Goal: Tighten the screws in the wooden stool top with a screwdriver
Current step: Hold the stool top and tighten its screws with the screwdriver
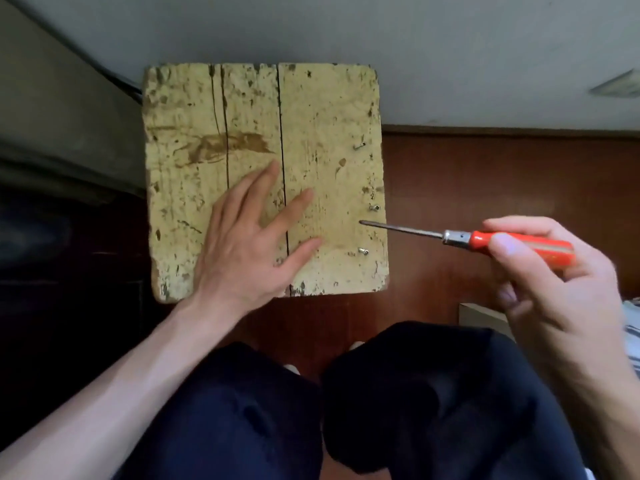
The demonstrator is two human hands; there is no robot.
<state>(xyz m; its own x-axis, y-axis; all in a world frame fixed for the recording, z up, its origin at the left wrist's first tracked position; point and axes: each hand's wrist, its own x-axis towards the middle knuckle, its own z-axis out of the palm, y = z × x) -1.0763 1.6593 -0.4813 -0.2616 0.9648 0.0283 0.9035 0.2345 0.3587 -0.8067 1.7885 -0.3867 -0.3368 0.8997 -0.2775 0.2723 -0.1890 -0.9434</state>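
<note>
A red-brown wooden floor (450, 174) meets a pale wall (415, 46) at the far side. The person's two knees in dark trousers (398, 403) fill the near middle.

One wooden stool top (329, 98) sits in the centre, far from the knees. It is a square of worn, yellowish painted boards. One dark seam runs near to far through its middle, and two thinner cracks lie left of that seam.

The left hand (249, 237) lies flat on the near-left part of the stool top, fingers spread and straight, across the seam. The right hand (547, 282) is well apart from it, out over the floor to the right, fingers and thumb wrapped round the handle of one screwdriver (485, 239). The handle is orange-red. The metal shaft points left, and its tip is over the stool top's right edge. Whether the tip touches the wood cannot be told.

Three screws stand proud along that right edge: a far screw (360, 146), a middle screw (374, 207) and a near screw (363, 251). The tip lies between the middle and near ones.
</note>
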